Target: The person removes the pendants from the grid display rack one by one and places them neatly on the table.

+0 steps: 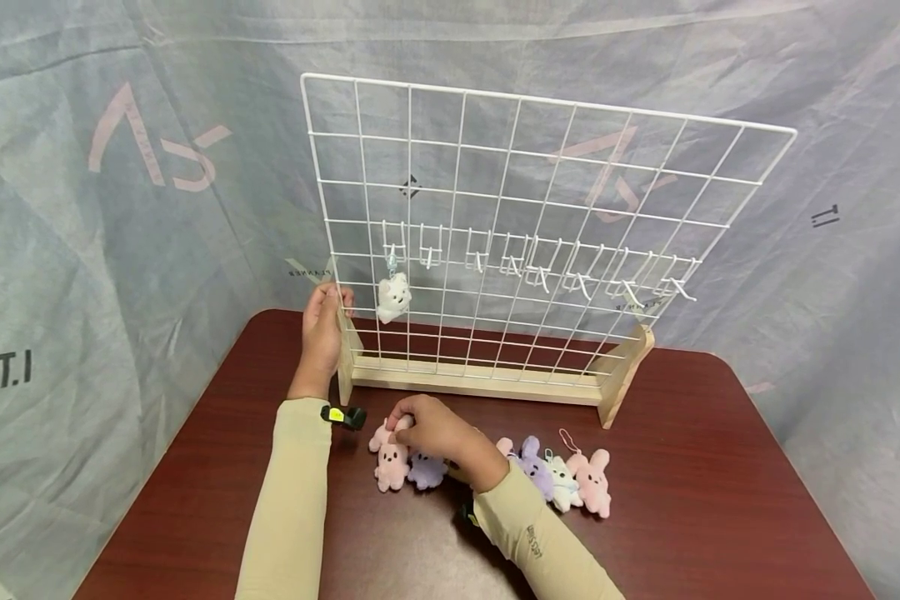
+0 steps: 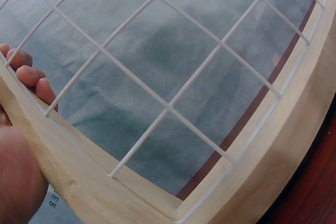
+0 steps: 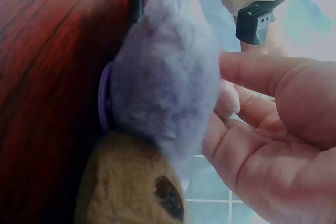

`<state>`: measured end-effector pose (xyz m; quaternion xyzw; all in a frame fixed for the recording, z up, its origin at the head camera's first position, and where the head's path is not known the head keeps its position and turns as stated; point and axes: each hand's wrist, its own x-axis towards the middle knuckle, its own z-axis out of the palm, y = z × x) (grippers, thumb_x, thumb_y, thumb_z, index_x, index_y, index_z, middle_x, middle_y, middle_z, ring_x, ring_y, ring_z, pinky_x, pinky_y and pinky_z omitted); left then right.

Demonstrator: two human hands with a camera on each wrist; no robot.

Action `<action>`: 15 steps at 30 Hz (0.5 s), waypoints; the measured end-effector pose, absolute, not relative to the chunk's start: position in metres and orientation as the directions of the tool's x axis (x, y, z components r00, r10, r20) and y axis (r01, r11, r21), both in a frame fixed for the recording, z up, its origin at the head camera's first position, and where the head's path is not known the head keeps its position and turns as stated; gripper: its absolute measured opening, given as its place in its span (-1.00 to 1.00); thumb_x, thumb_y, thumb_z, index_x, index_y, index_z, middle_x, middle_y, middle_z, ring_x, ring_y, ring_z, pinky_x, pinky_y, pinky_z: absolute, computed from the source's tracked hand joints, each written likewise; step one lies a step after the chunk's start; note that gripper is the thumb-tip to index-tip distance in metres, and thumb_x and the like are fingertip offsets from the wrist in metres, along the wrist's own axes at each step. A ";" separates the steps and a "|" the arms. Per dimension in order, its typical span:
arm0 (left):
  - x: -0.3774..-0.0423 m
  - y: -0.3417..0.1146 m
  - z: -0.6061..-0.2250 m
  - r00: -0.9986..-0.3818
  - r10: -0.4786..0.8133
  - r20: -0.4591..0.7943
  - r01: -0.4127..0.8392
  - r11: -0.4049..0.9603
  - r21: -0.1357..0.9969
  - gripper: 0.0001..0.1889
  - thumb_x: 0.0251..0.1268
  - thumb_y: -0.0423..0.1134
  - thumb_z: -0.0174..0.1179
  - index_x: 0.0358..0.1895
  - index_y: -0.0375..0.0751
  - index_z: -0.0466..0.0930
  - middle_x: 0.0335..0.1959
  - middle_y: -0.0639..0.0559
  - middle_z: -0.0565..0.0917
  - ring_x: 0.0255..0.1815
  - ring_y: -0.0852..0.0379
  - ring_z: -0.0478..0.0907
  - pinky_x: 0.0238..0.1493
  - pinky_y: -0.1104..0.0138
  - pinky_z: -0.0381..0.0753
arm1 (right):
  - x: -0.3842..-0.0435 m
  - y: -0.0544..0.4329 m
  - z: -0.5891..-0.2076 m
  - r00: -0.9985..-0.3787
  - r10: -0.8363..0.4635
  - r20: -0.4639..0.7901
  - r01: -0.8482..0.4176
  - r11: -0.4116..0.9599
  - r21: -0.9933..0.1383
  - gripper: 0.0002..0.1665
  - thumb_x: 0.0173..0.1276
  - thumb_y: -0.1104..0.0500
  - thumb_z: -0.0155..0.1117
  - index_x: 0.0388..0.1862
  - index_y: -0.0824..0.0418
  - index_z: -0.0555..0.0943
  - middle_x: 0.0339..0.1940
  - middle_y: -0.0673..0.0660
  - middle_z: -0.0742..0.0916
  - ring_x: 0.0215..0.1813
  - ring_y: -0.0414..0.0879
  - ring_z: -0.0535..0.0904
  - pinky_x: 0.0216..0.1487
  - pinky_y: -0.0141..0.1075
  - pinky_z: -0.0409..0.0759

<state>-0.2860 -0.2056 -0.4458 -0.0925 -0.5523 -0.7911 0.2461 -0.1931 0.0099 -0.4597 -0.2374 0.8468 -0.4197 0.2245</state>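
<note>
My left hand [image 1: 322,329] grips the left wooden upright [image 1: 346,367] of a white wire grid rack [image 1: 525,150]; its fingertips show through the mesh in the left wrist view. Over the table, my right hand [image 1: 438,433] pinches the upper part of a pink plush keychain [image 1: 392,467], which lies face up. A purple plush [image 1: 427,471] lies against it and looms large in the right wrist view, beside a brown plush [image 3: 131,182]. The right forearm partly covers this row. One white plush keychain [image 1: 394,297] hangs from the leftmost hook.
Several white hooks [image 1: 579,283] run in a row across the grid. Further right on the dark red table [image 1: 705,483] lie another purple plush [image 1: 534,471], a white plush [image 1: 564,483] and a pink bunny plush [image 1: 592,483]. Grey sheeting [image 1: 157,292] surrounds the table behind and at the sides.
</note>
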 end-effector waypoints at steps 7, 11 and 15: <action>-0.286 -0.206 -0.446 -0.865 -0.284 0.413 0.486 -0.270 0.831 -0.74 0.77 -0.17 -0.15 -0.20 -0.08 0.45 -0.31 0.11 0.51 -0.25 0.19 0.40 -0.13 0.36 0.46 | -0.190 0.009 -0.458 -0.809 -0.568 -0.150 -0.242 0.555 -0.796 -0.91 0.37 0.41 0.37 -0.19 0.28 0.72 -0.52 0.00 0.65 -0.53 -0.27 0.50 -0.50 -0.45 0.47; -0.286 -0.206 -0.446 -0.867 -0.285 0.410 0.484 -0.282 0.828 -0.75 0.77 -0.18 -0.14 -0.20 -0.10 0.44 -0.32 0.11 0.51 -0.26 0.21 0.41 -0.14 0.40 0.47 | -0.189 0.009 -0.458 -0.816 -0.564 -0.128 -0.256 0.550 -0.795 -0.88 0.35 0.42 0.38 -0.17 0.30 0.72 -0.52 0.00 0.63 -0.52 -0.27 0.47 -0.48 -0.45 0.45; -0.286 -0.206 -0.446 -0.868 -0.283 0.407 0.482 -0.285 0.829 -0.75 0.77 -0.19 -0.15 -0.20 -0.09 0.44 -0.32 0.11 0.51 -0.25 0.20 0.40 -0.14 0.40 0.47 | -0.189 0.009 -0.459 -0.820 -0.563 -0.102 -0.278 0.547 -0.790 -0.86 0.33 0.43 0.39 -0.16 0.30 0.70 -0.47 0.02 0.65 -0.47 -0.26 0.49 -0.45 -0.45 0.46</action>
